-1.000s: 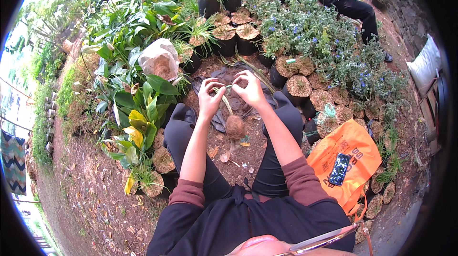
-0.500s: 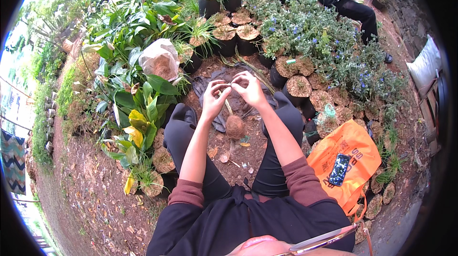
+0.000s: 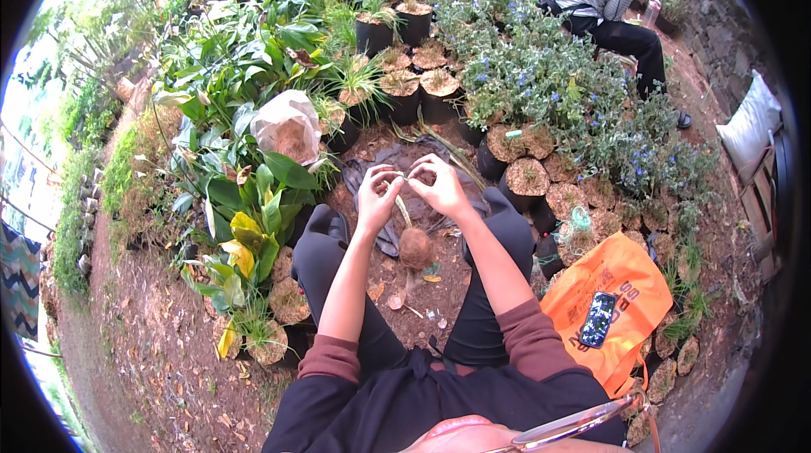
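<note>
My left hand point(image 3: 377, 198) and my right hand point(image 3: 439, 187) meet above the ground between my knees. The thumb and fingers of each are pinched together, tips almost touching. What lies between them is small and pale, too fine to name. Just below and nearer to me, a round ball of brown fibre point(image 3: 416, 248) rests on the soil. A pale greenish stem point(image 3: 403, 212) rises from it toward my left hand; whether my fingers hold its end I cannot tell. Dark crumpled plastic sheeting point(image 3: 388, 238) lies behind the ball.
A whitish bag of brown fibre point(image 3: 291, 136) stands among leafy plants at left. Black pots point(image 3: 526, 180) topped with brown fibre line the far side and right. An orange bag point(image 3: 632, 271) with a phone point(image 3: 598, 320) on it lies at right. Another person point(image 3: 604, 5) sits far right.
Both hands stay pinched close together over the fibre ball, appearing slightly lower in the view. The whole scene has shifted a little downward. The ball still rests on the ground.
</note>
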Tool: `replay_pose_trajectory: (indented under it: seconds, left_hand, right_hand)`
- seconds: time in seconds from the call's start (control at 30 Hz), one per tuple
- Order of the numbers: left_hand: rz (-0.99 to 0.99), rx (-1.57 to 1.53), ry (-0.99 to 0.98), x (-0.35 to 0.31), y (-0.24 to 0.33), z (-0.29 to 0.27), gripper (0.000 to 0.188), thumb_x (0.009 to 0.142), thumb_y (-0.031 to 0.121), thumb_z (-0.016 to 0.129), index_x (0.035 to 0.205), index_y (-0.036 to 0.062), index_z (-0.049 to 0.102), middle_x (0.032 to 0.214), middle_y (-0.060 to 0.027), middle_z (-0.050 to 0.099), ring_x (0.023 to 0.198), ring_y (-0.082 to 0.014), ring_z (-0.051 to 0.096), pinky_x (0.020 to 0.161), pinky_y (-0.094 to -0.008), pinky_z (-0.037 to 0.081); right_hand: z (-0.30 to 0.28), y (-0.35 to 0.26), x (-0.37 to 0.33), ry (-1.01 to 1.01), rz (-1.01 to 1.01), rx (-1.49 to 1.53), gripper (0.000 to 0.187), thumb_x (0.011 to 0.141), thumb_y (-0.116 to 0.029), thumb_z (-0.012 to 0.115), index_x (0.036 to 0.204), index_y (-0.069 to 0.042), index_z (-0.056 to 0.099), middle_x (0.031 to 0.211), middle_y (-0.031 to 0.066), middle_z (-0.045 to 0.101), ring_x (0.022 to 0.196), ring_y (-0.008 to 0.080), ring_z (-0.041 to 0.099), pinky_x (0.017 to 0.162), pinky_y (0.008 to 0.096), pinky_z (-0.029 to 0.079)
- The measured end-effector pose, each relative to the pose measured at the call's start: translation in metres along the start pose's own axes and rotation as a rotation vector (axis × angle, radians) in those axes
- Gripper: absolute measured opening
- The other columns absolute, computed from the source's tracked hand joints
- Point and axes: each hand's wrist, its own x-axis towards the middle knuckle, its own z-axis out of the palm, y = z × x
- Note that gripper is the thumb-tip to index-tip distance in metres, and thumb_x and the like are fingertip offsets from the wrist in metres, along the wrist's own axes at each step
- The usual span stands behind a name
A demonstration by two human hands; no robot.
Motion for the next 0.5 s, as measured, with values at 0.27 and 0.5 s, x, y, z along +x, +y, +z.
replay_pose_trajectory:
  seconds: [0.27,0.5]
  left_hand:
    - [0.181,0.278,0.04,-0.0028,0.0052,0.0016,0.015,0.078,0.013,0.065,0.087,0.0015,0.065,0.103,-0.0075,0.054,0.095,-0.0166,0.055,0.082,-0.0298,0.042]
    - [0.319,0.388,0.061,-0.0029,0.0035,0.0037,0.013,0.074,0.012,0.066,0.082,0.0016,0.065,0.097,-0.0114,0.056,0.093,-0.0251,0.055,0.082,-0.0331,0.042]
  right_hand:
    - [-0.0034,-0.001,-0.0002,0.09,-0.053,-0.103,0.016,0.067,-0.014,0.066,0.077,-0.002,0.063,0.094,0.0116,0.057,0.094,0.0268,0.055,0.083,0.0366,0.043]
    - [0.0031,-0.0008,-0.0027,0.073,-0.119,-0.27,0.014,0.068,-0.016,0.068,0.074,-0.004,0.063,0.098,0.0082,0.057,0.096,0.0257,0.053,0.084,0.0383,0.04]
